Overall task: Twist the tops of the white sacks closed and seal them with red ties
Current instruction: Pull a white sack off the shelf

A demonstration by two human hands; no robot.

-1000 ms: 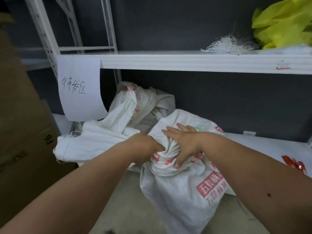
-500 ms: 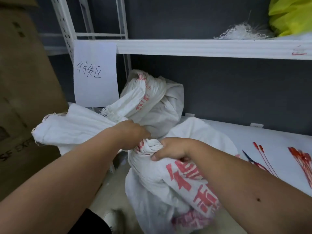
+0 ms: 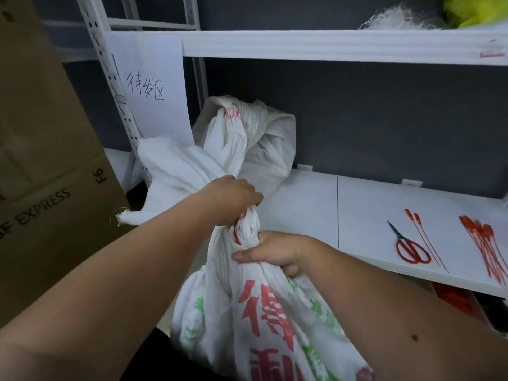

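Head view: sack (image 3: pixel 264 312) hanging below the shelf (image 3: pixel 302 204) front edge, neck twisted into a rope. Left grip (image 3: pixel 233 199) clenched round the neck's upper part; right grip (image 3: pixel 275 251) wrapped round it just beneath. Second sack (image 3: pixel 255 138) at the shelf's back left corner. Red ties (image 3: pixel 486 243) and scissors (image 3: pixel 409 246) near the shelf's right end. Cardboard box (image 3: pixel 46 160) far left.
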